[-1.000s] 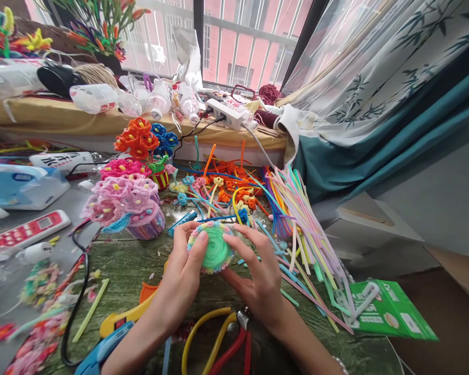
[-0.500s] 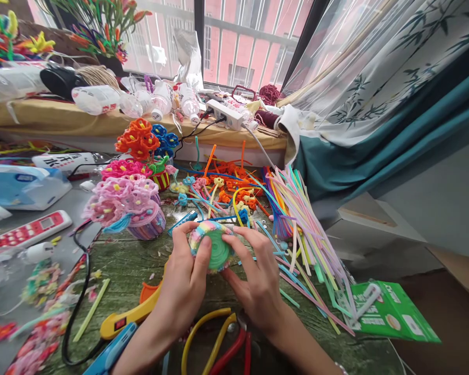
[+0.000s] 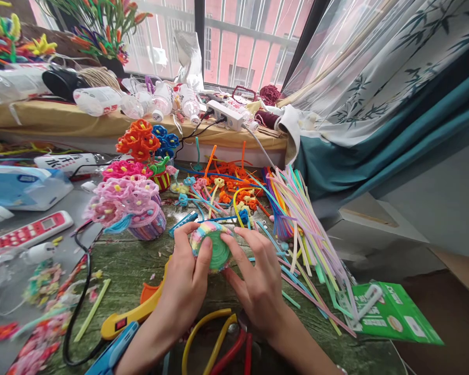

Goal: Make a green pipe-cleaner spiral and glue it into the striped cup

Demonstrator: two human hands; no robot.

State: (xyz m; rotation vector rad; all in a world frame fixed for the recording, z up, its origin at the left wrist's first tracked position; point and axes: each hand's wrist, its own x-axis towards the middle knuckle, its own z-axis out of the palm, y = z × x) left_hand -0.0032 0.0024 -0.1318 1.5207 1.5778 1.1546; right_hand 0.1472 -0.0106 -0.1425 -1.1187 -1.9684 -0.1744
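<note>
A round piece [image 3: 220, 252] with a green coiled face and a fuzzy rim in pink, yellow and blue is held up above the table's middle. My left hand [image 3: 191, 268] grips its left side, thumb pressed on the green face. On the right side my right hand [image 3: 258, 271] holds it, fingertips on the upper edge and face, thumb below. Under my left forearm lies a yellow glue gun [image 3: 135, 316], with a blue tool [image 3: 113, 349] beside it. Pliers with yellow handles [image 3: 191, 333] and red handles [image 3: 234, 351] lie between my forearms.
Pink flowers in a striped pot [image 3: 146, 221] stand at the left. Behind are orange pipe-cleaner pieces [image 3: 234, 172]. A bundle of pastel stems [image 3: 308, 224] and a green packet [image 3: 398, 312] lie right. A black cable [image 3: 88, 281] loops at the left; bottles [image 3: 97, 100] line the sill.
Both hands still hold the round piece, which has turned slightly. The right fingers have shifted a little on its edge. The whole view has moved very slightly.
</note>
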